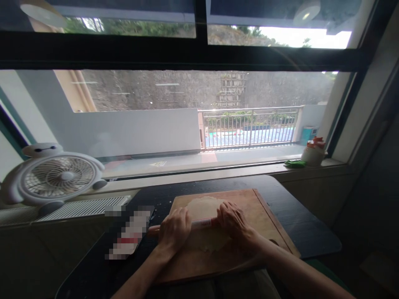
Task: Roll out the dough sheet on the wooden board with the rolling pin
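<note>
Two bare forearms (140, 270) reach in from the bottom of the view, slanting inward over the near edge of a wooden board (264, 220) that lies on a dark table (299, 224). Left hand (176, 224) and right hand (235, 216) are both curled, palms down, around a slim rolling pin (201, 223), one toward each end. Its long axis runs side to side across the person, nearly level but slightly skewed: the left end sits a little nearer the body, the right end a little farther off. That left tip juts out past the left hand and beyond the board's left edge; the right tip is hidden in the right hand's grip. Between the hands a pale, printed stretch shows, with red toward the right. The pin lies crosswise over a flat sheet of dough (208, 241), which spreads on the board both beyond and in front of it, its near edge ragged. Left of the board, near the pin's tip, lies a flat pixelated object (132, 232), its length slanting away and to the right. Farther left stands a white fan (65, 176).
</note>
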Action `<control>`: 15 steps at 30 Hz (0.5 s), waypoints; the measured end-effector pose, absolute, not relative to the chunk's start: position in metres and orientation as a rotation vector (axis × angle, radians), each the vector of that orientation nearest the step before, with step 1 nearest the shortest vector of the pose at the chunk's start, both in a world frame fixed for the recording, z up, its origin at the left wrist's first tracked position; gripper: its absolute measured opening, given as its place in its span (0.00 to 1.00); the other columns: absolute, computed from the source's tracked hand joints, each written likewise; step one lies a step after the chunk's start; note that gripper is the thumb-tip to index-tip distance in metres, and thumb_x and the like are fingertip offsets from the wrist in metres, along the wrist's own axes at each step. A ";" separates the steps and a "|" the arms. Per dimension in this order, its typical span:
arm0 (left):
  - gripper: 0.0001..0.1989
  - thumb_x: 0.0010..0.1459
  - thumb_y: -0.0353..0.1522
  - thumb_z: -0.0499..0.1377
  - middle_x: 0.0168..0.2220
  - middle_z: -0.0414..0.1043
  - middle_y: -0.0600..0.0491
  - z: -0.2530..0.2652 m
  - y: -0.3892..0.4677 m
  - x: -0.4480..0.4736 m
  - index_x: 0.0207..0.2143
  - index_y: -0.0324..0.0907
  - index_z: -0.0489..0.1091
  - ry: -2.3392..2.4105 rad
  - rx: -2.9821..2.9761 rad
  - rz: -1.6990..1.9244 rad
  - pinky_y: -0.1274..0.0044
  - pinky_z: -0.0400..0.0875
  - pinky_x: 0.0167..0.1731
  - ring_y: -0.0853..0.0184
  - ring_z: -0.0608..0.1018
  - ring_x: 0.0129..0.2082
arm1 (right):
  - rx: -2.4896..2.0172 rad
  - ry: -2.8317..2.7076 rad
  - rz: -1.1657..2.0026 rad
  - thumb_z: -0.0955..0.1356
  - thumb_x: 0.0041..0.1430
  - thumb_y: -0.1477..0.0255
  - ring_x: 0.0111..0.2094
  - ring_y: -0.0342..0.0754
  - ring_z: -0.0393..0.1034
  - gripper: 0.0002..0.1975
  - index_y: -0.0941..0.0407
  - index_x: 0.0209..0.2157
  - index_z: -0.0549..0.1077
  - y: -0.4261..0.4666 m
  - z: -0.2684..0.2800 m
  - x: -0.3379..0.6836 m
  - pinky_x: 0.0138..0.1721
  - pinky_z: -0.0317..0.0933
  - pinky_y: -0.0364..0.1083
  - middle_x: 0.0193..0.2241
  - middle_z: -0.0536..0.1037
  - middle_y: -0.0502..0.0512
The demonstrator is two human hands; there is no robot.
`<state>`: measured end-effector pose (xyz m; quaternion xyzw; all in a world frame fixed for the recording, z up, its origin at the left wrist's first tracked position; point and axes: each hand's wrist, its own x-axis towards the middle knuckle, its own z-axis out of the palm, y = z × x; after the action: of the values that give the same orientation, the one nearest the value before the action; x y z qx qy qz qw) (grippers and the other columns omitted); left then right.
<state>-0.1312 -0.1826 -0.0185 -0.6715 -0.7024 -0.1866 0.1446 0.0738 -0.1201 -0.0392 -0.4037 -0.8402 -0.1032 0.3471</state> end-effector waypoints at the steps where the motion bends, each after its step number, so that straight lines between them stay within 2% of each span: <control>1: 0.17 0.61 0.37 0.39 0.30 0.70 0.52 -0.018 -0.186 -0.133 0.29 0.43 0.64 -1.997 -1.961 -0.532 0.76 0.61 0.33 0.67 0.72 0.31 | -1.033 -2.198 -0.273 0.57 0.60 0.72 0.28 0.43 0.61 0.12 0.57 0.25 0.65 -0.120 -0.039 0.076 0.34 0.48 0.42 0.25 0.70 0.52; 6: 0.18 0.61 0.37 0.39 0.30 0.70 0.52 -0.015 -0.181 -0.159 0.28 0.43 0.65 -1.959 -1.991 -0.470 0.75 0.61 0.36 0.66 0.72 0.34 | -1.165 -2.268 -0.224 0.55 0.62 0.71 0.23 0.41 0.62 0.17 0.56 0.25 0.69 -0.096 -0.033 0.074 0.28 0.48 0.42 0.21 0.72 0.50; 10: 0.20 0.60 0.38 0.40 0.32 0.73 0.50 -0.011 -0.154 -0.177 0.28 0.42 0.67 -2.099 -1.832 -0.401 0.75 0.62 0.34 0.63 0.73 0.36 | -1.246 -2.227 -0.216 0.54 0.62 0.68 0.25 0.42 0.65 0.21 0.58 0.23 0.71 -0.062 -0.023 0.062 0.29 0.49 0.42 0.23 0.75 0.54; 15: 0.21 0.59 0.39 0.39 0.33 0.74 0.50 -0.011 -0.134 -0.173 0.29 0.42 0.69 -2.317 -1.704 -0.344 0.74 0.62 0.29 0.61 0.75 0.33 | -1.266 -2.237 -0.204 0.53 0.63 0.66 0.26 0.43 0.65 0.23 0.59 0.24 0.72 -0.051 -0.017 0.048 0.30 0.50 0.42 0.24 0.75 0.57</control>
<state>-0.1726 -0.1337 -0.0113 -0.5839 -0.7939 -0.1178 0.1221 0.0481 -0.0511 -0.0174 -0.4716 -0.8334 -0.0760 0.2779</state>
